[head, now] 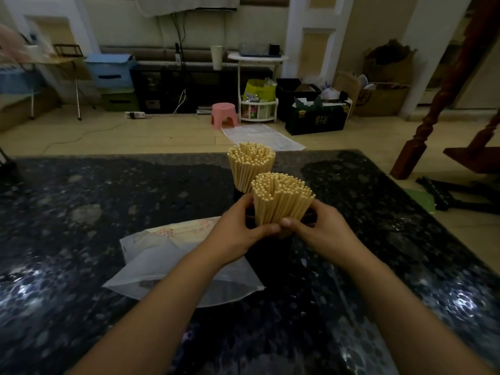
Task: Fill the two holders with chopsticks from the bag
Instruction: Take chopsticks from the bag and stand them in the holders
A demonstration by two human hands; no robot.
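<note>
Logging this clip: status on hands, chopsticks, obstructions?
Left hand and right hand both grip near chopstick bundle at its dark holder. Far bundle stands full. Bag lies flat, left of hands. Nothing in the way.

Two bare forearms come in from the lower edge of the view, with no sleeve showing on either one up to the edge of the picture. The left hand point(238, 228) and the right hand point(322, 228) are both uncovered: no glove can be seen. Short, plain nails show on the fingertips point(285, 221) of the right hand.
</note>
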